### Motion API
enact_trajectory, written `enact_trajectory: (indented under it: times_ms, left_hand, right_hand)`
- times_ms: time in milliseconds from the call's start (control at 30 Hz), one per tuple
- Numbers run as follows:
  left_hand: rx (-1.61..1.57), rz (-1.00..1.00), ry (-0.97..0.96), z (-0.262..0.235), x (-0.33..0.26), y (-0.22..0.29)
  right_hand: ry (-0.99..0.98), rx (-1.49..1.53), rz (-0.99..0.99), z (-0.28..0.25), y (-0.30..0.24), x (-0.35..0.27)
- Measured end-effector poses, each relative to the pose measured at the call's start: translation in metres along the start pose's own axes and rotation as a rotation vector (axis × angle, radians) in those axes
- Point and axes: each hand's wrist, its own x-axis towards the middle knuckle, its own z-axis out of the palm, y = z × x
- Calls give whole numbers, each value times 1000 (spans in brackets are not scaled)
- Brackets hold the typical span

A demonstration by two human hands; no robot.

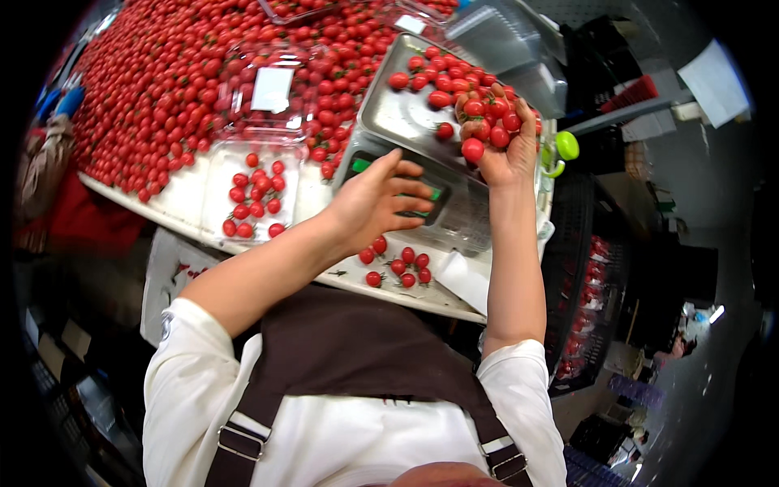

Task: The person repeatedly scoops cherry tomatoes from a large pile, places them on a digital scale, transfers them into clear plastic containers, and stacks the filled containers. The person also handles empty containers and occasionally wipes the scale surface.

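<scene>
My right hand [505, 154] is curled, palm up, around several red cherry tomatoes [498, 123] over the right side of a scale's metal pan [391, 105]. More cherry tomatoes [442, 79] lie loose at the pan's far side. In front of the scale's dark display [441, 213], my left hand [381, 199] hovers with fingers apart and holds nothing. Left of it, an open clear plastic tray [216, 191] holds several cherry tomatoes. Behind that tray stands a clear clamshell box with a white label [272, 89].
A large heap of cherry tomatoes [162, 89] covers the far left of the table. Loose tomatoes [407, 256] and white paper [464, 280] lie near its front edge. Clear containers [499, 40] are stacked behind the scale. A black crate [560, 268] with packed tomatoes stands at right.
</scene>
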Motion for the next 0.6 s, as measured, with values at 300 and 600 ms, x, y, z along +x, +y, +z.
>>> enact_trajectory:
  times_ms: [300, 600]
  left_hand:
    - [-57, 71, 202, -48, -49, 17]
    - [0, 260, 513, -115, -110, 36]
  right_hand:
    - [-117, -245, 81, 41, 149, -28]
    - [-530, -876, 14, 67, 236, -24]
